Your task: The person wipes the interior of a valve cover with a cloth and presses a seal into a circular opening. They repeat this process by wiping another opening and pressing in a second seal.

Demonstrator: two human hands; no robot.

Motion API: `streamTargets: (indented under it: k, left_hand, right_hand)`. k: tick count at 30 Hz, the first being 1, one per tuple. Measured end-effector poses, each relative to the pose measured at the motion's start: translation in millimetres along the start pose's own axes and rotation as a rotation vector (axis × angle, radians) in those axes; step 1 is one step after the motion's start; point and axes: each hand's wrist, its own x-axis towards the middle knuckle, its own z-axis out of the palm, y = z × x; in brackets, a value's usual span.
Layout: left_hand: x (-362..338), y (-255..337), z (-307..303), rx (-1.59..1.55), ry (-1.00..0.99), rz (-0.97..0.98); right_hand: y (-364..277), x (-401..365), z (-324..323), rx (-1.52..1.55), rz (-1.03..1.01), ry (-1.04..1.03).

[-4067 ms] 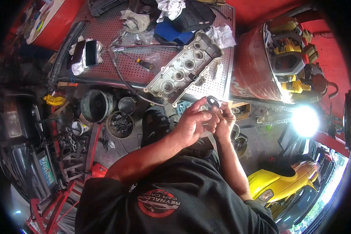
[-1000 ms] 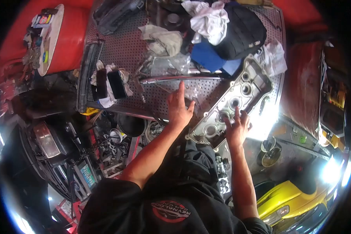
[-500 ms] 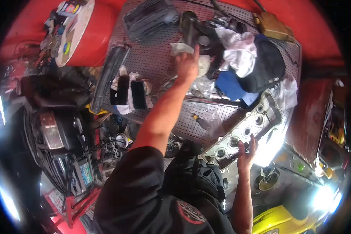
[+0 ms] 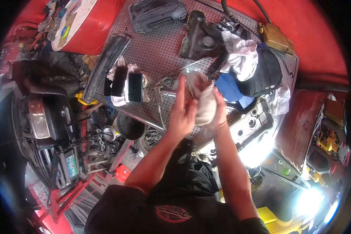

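My right hand (image 4: 220, 107) is wrapped round an off-white rag (image 4: 206, 111), bunched up above the front of the perforated metal workbench (image 4: 160, 52). Against the rag's left side is my left hand (image 4: 182, 119), its index finger stretched out and its thumb apart; the other fingers are partly hidden. Clear plastic (image 4: 191, 72) shows just beyond the hands. A metal engine valve cover (image 4: 241, 128) with round holes lies slanted below and right of them. Behind the hands sits a dark engine cover (image 4: 202, 37).
Two phones (image 4: 135, 87) rest on cloths at the bench's left. A blue cloth (image 4: 232, 87), black cap-like item (image 4: 261, 72) and white rag (image 4: 240, 52) crowd the right. A grey plastic case (image 4: 158, 15) is at the back. A red drum (image 4: 84, 33) stands left; a bright lamp (image 4: 310, 199) glares lower right.
My left hand has drawn back from the far side of the bench. My right hand has left the valve cover and come up to meet it, now holding the off-white rag.
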Motion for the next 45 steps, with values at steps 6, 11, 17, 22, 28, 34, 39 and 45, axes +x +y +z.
streamTargets:
  k: [6, 11, 17, 22, 28, 34, 39, 45]
  left_hand:
    - [2.5, -33.2, -18.5, 0.354, -0.415, -0.264]
    - [-26.1, -43.4, -32.2, -0.409, -0.462, -0.431]
    - [-67.7, -30.9, -50.8, -1.195, -0.293, -0.502]
    - [-57.1, -66.3, -14.4, -0.131, -0.080, -0.034]
    - [-114.5, -33.0, -2.6, -0.112, -0.454, 0.040]
    - [-99.7, -11.6, -9.8, 0.526, -0.146, 0.372]
    - [-89.9, -137.1, -67.1, 0.519, -0.166, 0.192]
    - [-60.7, -140.1, -46.5, 1.637, -0.032, 0.106]
  right_hand:
    - [43.8, 1.4, -25.1, -0.570, -0.120, 0.322]
    - [48.0, 0.3, -60.6, -0.752, -0.107, 0.380]
    - [-7.9, -11.1, 17.7, -0.089, 0.175, 0.733]
    - [1.5, -41.4, -38.1, -0.570, 0.258, 0.652]
    - [24.1, -41.2, -102.4, -1.915, -0.261, 0.606]
    - [83.2, -60.6, -36.0, 0.295, 0.319, 0.205]
    - [101.1, -120.9, -3.4, -0.102, 0.165, 0.127]
    - [108.6, -200.5, -23.9, -1.333, -0.208, 0.102]
